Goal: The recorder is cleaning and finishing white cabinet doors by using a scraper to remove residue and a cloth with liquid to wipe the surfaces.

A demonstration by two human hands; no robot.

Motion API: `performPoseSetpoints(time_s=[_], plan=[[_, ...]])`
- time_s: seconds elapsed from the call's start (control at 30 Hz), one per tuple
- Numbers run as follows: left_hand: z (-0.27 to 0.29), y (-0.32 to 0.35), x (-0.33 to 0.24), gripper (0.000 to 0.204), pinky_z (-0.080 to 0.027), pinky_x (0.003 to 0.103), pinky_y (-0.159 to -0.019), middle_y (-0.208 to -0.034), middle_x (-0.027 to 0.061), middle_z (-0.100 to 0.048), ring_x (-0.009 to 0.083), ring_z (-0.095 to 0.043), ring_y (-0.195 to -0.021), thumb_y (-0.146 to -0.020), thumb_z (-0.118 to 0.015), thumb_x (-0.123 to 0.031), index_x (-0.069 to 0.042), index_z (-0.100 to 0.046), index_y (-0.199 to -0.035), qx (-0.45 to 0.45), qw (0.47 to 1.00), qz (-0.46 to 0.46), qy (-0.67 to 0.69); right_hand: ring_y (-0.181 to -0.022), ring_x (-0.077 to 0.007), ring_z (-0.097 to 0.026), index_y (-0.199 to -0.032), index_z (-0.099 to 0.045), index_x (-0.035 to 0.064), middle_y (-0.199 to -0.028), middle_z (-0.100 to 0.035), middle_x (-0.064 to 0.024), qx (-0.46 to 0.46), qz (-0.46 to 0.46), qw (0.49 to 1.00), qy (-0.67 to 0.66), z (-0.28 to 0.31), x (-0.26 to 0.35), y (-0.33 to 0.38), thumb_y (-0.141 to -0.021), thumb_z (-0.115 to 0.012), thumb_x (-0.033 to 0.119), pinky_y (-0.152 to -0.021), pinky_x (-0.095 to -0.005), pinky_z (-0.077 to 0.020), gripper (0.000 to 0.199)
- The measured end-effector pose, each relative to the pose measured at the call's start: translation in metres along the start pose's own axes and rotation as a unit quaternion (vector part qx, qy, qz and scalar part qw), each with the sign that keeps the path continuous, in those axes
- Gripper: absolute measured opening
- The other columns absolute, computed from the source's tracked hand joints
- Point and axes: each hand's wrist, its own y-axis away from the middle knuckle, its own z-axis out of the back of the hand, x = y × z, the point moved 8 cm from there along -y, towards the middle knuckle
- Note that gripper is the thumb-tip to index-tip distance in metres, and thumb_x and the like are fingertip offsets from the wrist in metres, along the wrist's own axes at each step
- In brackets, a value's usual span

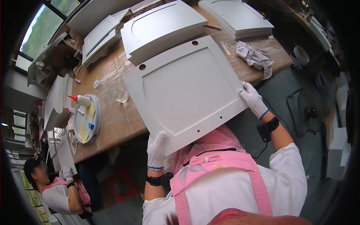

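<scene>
I hold a white cabinet door panel (183, 90) with a recessed centre and round hinge holes, tilted over the near edge of the wooden table (116, 123). My left hand (156, 148), in a white glove, grips the panel's near corner from below. Gloved in white too, my right hand (253, 99) clasps the panel's right edge. Both wrists carry black bands. A pink apron covers my chest below the panel.
Stacks of white door panels (161, 28) (236, 17) lie further back on the table, with a crumpled white cloth (257, 56) at right. A round tray (87, 119) holds a red-tipped glue bottle (80, 100). A clear glass (120, 95) stands nearby. Another person (56, 187) works at lower left.
</scene>
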Motion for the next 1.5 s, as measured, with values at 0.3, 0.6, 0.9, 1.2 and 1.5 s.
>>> performPoseSetpoints(time_s=[0.3,0.6,0.9,1.2,1.5], plan=[[-0.165,0.042,-0.152,0.025,-0.053,0.027,-0.076,-0.094,0.0046,-0.071,0.0119,-0.066,-0.085,-0.087,-0.068,0.004,-0.001,-0.064,-0.111,0.177,0.931,-0.291,-0.13,-0.14,-0.0293,-0.045,-0.151,-0.038,-0.0016,-0.152,-0.044,-0.0193,-0.29,0.218,0.926,0.109,0.088,0.149,0.06,-0.098,-0.062,0.037,-0.115,-0.0365,-0.0353,0.07],[-0.358,0.146,-0.057,0.044,-0.052,0.048,-0.099,-0.124,0.0109,-0.06,0.0322,-0.061,-0.118,-0.086,-0.058,-0.015,-0.018,-0.064,-0.129,0.378,0.352,-0.681,-0.519,-0.128,-0.0275,-0.05,-0.142,-0.044,0.003,-0.147,-0.045,-0.0135,-0.227,0.277,0.885,-0.297,0.122,0.091,0.088,-0.103,-0.057,0.029,-0.108,-0.041,-0.0444,0.048],[-0.381,0.169,-0.06,0.047,-0.05,0.058,-0.099,-0.117,0.013,-0.059,0.037,-0.061,-0.114,-0.075,-0.065,-0.017,-0.018,-0.069,-0.122,0.391,0.376,-0.693,-0.475,-0.13,-0.0278,-0.05,-0.142,-0.044,0.0024,-0.147,-0.046,-0.014,-0.221,0.226,0.898,-0.305,0.142,0.072,0.106,-0.103,-0.056,0.025,-0.109,-0.0415,-0.0442,0.047],[-0.381,0.158,-0.045,0.05,-0.049,0.059,-0.1,-0.118,0.0136,-0.058,0.0361,-0.06,-0.114,-0.078,-0.061,-0.021,-0.022,-0.067,-0.127,0.396,0.342,-0.68,-0.513,-0.131,-0.0282,-0.049,-0.142,-0.044,0.0018,-0.146,-0.046,-0.0145,-0.217,0.223,0.909,-0.278,0.155,0.073,0.094,-0.103,-0.055,0.022,-0.11,-0.042,-0.044,0.046],[-0.399,0.14,-0.074,0.042,-0.056,0.036,-0.087,-0.108,0.0151,-0.067,0.034,-0.069,-0.1,-0.082,-0.07,0.003,-0.007,-0.066,-0.122,0.417,0.576,-0.574,-0.405,-0.132,-0.0285,-0.049,-0.142,-0.043,0.0012,-0.146,-0.046,-0.015,-0.212,0.311,0.884,-0.278,0.203,0.103,0.087,-0.103,-0.054,0.019,-0.11,-0.0425,-0.0439,0.044]])
